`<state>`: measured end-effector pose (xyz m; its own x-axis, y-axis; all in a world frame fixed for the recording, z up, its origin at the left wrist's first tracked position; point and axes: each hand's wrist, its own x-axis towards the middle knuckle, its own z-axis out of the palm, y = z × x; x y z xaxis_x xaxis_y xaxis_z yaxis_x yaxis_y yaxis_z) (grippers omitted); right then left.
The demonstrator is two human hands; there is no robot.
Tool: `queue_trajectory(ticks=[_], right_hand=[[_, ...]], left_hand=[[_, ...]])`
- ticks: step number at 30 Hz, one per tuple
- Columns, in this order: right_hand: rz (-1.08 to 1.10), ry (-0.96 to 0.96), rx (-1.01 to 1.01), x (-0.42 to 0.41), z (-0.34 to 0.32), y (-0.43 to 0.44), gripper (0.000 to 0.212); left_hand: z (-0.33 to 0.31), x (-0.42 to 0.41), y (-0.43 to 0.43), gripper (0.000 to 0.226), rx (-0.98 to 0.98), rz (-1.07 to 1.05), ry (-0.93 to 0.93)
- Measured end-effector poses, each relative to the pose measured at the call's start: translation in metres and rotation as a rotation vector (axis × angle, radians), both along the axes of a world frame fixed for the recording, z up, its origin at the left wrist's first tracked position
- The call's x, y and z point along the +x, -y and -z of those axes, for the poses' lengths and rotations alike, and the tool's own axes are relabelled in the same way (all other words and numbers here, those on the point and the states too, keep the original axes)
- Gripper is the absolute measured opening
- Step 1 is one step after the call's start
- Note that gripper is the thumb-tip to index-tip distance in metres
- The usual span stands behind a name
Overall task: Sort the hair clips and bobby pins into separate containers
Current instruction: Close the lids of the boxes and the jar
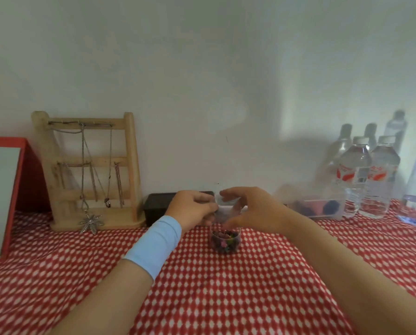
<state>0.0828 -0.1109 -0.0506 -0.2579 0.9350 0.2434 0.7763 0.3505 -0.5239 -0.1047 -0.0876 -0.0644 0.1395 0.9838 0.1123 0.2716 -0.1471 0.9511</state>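
Plain white wall point(202, 68) w/ soft shadows; red-white checked cloth point(226, 298) covers surface below.

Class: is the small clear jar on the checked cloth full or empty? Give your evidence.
Nearly full: small dark and coloured pieces fill the jar almost to its rim.

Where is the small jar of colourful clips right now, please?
In the head view, the jar stands centrally on the red cloth, just below the left hand and right hand.
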Motion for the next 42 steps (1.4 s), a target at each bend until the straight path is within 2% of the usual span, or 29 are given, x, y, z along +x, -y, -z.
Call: queue_trajectory(ticks=[3, 6, 10, 15, 19, 24, 28, 30, 36, 39, 42], right_hand=[[0.002, 0.107, -0.067, 0.002, 0.002, -0.002, 0.089], [-0.004, 0.215, -0.158, 0.002, 0.002, -0.003, 0.084], [-0.042, 0.297, -0.263, 0.003, 0.005, -0.006, 0.077], [-0.053, 0.278, -0.235, 0.004, 0.009, -0.010, 0.080], [-0.065, 0.292, -0.254, 0.005, 0.013, -0.016, 0.080], [-0.110, 0.231, -0.317, 0.008, 0.013, -0.015, 0.062], [-0.104, 0.277, -0.319, 0.015, 0.013, -0.014, 0.065], [-0.108, 0.270, -0.324, 0.015, 0.015, -0.012, 0.066], [-0.121, 0.286, -0.334, 0.013, 0.017, -0.007, 0.061], [-0.132, 0.266, -0.277, 0.012, 0.013, -0.005, 0.068], [-0.135, 0.298, -0.227, 0.009, 0.012, -0.005, 0.063]], left_hand=[[0.004, 0.003, -0.003, 0.024, 0.136, -0.017, -0.289], [0.005, 0.004, -0.001, 0.022, 0.173, -0.012, -0.477], [0.011, 0.006, 0.002, 0.017, 0.084, 0.017, -0.491], [0.015, 0.005, -0.003, 0.019, 0.104, 0.003, -0.477], [0.018, 0.006, -0.002, 0.026, 0.192, 0.021, -0.573], [0.017, 0.008, 0.005, 0.026, 0.314, 0.156, -0.728], [0.015, 0.005, 0.003, 0.033, 0.255, 0.291, -0.870], [0.014, 0.000, 0.002, 0.035, 0.229, 0.348, -0.885], [0.010, 0.000, 0.006, 0.036, 0.213, 0.381, -0.746], [0.013, -0.002, 0.008, 0.034, 0.216, 0.376, -0.685], [0.014, -0.003, 0.008, 0.034, 0.211, 0.342, -0.702]])
